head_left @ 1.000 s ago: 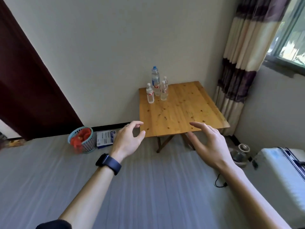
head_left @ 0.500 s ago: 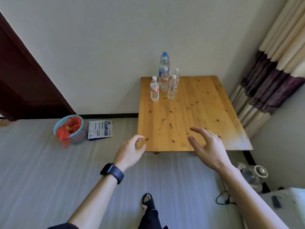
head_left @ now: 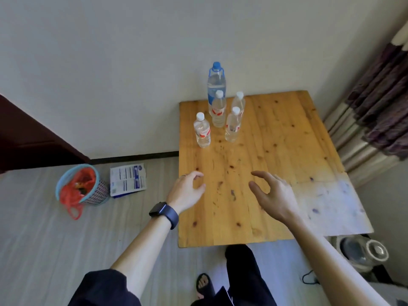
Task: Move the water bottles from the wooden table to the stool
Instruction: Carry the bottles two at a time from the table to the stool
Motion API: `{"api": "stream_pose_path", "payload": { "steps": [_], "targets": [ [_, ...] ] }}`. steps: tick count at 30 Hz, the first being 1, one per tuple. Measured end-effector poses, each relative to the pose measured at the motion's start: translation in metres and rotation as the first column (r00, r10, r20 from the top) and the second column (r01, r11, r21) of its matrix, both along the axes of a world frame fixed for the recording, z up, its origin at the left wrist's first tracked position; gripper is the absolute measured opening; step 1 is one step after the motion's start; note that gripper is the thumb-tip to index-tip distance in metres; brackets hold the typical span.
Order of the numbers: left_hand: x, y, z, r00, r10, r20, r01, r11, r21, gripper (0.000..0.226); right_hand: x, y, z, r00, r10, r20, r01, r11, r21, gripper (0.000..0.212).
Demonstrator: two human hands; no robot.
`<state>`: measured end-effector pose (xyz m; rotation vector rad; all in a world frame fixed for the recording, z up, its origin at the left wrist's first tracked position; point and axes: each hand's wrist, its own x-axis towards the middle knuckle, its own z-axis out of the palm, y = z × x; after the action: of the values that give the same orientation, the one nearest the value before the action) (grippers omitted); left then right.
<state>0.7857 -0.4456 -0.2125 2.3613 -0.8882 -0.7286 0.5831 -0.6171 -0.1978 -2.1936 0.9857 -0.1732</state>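
Nearest, a sandalled foot (head_left: 204, 283) stands on the pale floor (head_left: 44, 250) at the 6 o'clock edge of the wooden table (head_left: 276, 151). Over the near half of the table hover both hands, empty, with fingers loosely curved and spread: the left hand (head_left: 187, 191) and the right hand (head_left: 271, 195). At the table's 9 o'clock, a basket (head_left: 88, 191) sits on the floor. Far back, at the 11 o'clock corner by the wall (head_left: 110, 62), five water bottles (head_left: 218, 111) stand clustered upright. A striped curtain (head_left: 375, 120) hangs at 2 o'clock.

Wooden table (head_left: 276, 155): tall blue-capped bottle (head_left: 216, 85) and four small white-capped bottles (head_left: 201, 131) upright, clustered toward 11 o'clock; pale whitish patch (head_left: 326, 202) at 4 o'clock corner.
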Motion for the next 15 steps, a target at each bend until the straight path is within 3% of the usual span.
{"api": "stream_pose_path", "payload": {
  "steps": [7,12,15],
  "targets": [
    [0.061,-0.094,-0.009,0.989,0.141,-0.035,-0.141,0.990,0.001,0.041,0.091,-0.119,-0.040,0.993,0.059,-0.100,-0.054,0.997,0.055,0.050],
    [0.118,-0.159,-0.005,0.953,0.294,0.067,-0.285,0.952,-0.115,0.055,0.169,-0.191,-0.050,0.980,0.084,-0.181,-0.075,0.996,0.058,0.069],
    [0.148,-0.191,-0.017,0.938,0.340,0.064,-0.335,0.939,-0.080,0.067,0.210,-0.213,-0.051,0.982,0.111,-0.152,-0.103,0.993,0.060,0.078]
  ]
}}
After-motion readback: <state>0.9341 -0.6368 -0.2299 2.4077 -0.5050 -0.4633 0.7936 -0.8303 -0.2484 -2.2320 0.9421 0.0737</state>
